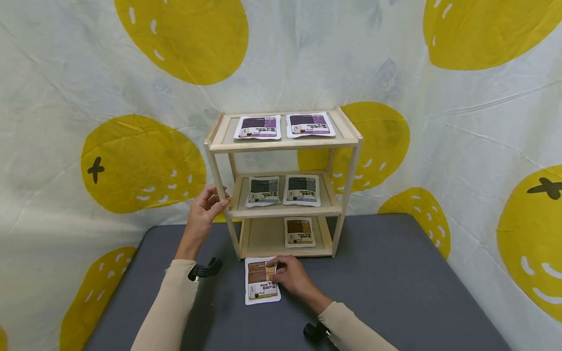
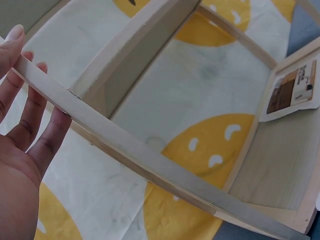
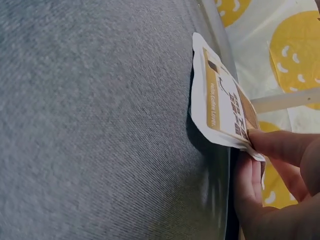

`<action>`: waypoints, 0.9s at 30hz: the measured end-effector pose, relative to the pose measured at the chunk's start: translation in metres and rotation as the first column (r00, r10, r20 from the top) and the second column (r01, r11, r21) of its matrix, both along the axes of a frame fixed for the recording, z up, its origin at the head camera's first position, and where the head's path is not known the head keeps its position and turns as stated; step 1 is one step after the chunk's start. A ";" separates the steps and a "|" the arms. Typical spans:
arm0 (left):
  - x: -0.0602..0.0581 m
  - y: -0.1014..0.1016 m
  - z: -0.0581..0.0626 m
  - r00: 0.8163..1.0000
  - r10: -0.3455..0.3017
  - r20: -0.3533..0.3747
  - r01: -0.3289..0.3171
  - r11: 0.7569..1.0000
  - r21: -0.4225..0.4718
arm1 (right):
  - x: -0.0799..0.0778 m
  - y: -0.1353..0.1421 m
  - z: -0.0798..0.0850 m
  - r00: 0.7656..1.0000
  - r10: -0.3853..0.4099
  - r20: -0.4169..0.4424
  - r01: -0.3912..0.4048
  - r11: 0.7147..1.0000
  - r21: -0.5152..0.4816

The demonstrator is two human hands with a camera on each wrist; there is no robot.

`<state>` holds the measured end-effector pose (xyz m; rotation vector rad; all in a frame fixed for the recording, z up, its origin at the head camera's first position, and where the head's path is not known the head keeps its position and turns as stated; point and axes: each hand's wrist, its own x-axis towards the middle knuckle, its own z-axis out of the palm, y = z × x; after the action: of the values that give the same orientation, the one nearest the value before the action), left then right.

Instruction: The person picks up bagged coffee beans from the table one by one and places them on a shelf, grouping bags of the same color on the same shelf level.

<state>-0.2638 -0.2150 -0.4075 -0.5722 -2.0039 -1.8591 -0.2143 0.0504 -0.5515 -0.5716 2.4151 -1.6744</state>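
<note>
My right hand (image 1: pixel 293 276) pinches a white coffee pouch with a brown and orange label (image 1: pixel 262 282) by its right edge, thumb on the printed face and fingers beneath. In the right wrist view the pouch (image 3: pixel 225 97) tilts over the grey cloth. A small three-tier wooden shelf (image 1: pixel 285 212) stands just beyond it. With thumb and fingers on either side, my left hand (image 1: pixel 205 207) holds the shelf's left front post (image 2: pixel 135 142) at about middle-tier height. On the bottom tier, to the right, lies a similar brown-labelled pouch (image 1: pixel 300 232).
Two purple-labelled pouches, left (image 1: pixel 258 127) and right (image 1: pixel 310 125), lie on the top tier. The middle tier bears two dark-green-labelled pouches, left (image 1: pixel 263 191) and right (image 1: pixel 302 190). A grey table (image 1: pixel 395 282) carries the shelf; a fruit-print cloth (image 1: pixel 281 58) hangs behind.
</note>
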 end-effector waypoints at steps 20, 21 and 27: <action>-0.002 0.000 -0.001 1.000 0.009 -0.011 -0.009 1.000 -0.002 | 0.002 0.004 -0.009 0.967 0.133 0.217 -0.094 0.980 -0.178; -0.002 0.000 -0.001 1.000 0.012 -0.010 -0.012 1.000 -0.005 | 0.002 0.004 -0.009 0.967 0.141 0.212 -0.106 0.980 -0.171; -0.002 -0.001 -0.001 1.000 0.016 -0.010 -0.016 1.000 -0.011 | -0.001 0.007 -0.005 0.953 0.164 0.254 -0.135 0.982 -0.130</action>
<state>-0.2660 -0.2156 -0.4086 -0.5651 -2.0075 -1.8336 -0.2151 0.0572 -0.5568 -0.4971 2.0515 -1.7088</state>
